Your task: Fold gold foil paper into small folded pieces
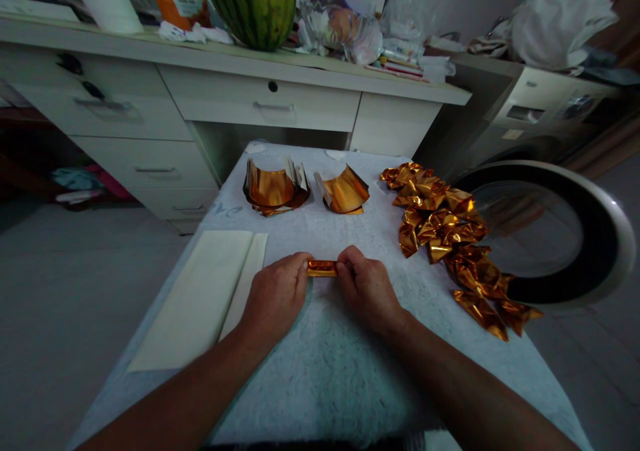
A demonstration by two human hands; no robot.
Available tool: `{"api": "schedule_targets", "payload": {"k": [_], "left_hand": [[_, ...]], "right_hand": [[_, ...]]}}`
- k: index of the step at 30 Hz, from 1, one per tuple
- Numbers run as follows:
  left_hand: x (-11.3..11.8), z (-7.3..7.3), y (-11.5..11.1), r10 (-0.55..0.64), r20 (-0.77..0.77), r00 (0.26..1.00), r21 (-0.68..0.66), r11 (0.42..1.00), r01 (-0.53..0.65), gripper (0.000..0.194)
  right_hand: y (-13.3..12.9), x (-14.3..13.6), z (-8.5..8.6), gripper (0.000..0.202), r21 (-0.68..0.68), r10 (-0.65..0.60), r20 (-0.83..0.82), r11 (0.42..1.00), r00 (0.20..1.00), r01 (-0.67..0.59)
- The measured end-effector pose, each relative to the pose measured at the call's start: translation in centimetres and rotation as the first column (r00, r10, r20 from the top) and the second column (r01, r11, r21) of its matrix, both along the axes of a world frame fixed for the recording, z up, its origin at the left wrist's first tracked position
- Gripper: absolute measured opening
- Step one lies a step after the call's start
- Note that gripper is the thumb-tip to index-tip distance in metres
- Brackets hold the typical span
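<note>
A narrow folded strip of gold foil paper (pixel 322 269) spans the gap between my two hands, above the middle of the cloth-covered table. My left hand (pixel 281 291) is closed on its left end. On the right end, my right hand (pixel 367 289) grips with thumb and curled fingers. Beyond the hands lie two curved stacks of gold foil sheets, a thicker left stack (pixel 273 187) and a smaller right stack (pixel 345 191). A heap of folded gold foil pieces (pixel 440 224) runs down the table's right side. The ends of the strip are hidden inside my fingers.
Pale folded paper sheets (pixel 200 291) lie left of my left arm. Behind the table stands a white desk (pixel 230 97) with drawers, bearing a cut watermelon (pixel 255 11) and clutter. A washing machine's open round door (pixel 617 231) juts close to the table's right edge.
</note>
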State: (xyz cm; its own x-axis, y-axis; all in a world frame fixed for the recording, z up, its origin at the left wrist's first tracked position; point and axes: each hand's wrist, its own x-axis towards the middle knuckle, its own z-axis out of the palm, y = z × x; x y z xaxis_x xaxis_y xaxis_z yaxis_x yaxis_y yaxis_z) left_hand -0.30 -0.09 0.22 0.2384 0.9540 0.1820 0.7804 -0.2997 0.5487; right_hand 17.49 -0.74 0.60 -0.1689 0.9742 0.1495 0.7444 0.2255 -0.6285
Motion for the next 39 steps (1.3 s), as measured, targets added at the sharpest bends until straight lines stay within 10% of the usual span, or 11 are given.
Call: {"api": "schedule_targets", "payload": {"k": [39], "left_hand": [[0.16,0.45,-0.14,0.026,-0.028,0.999,0.003,1.0,-0.026,0.031]], "right_hand": [[-0.38,-0.23,0.21,0.019,-0.013,0.027,0.065,1.0,0.997,-0.027]]}}
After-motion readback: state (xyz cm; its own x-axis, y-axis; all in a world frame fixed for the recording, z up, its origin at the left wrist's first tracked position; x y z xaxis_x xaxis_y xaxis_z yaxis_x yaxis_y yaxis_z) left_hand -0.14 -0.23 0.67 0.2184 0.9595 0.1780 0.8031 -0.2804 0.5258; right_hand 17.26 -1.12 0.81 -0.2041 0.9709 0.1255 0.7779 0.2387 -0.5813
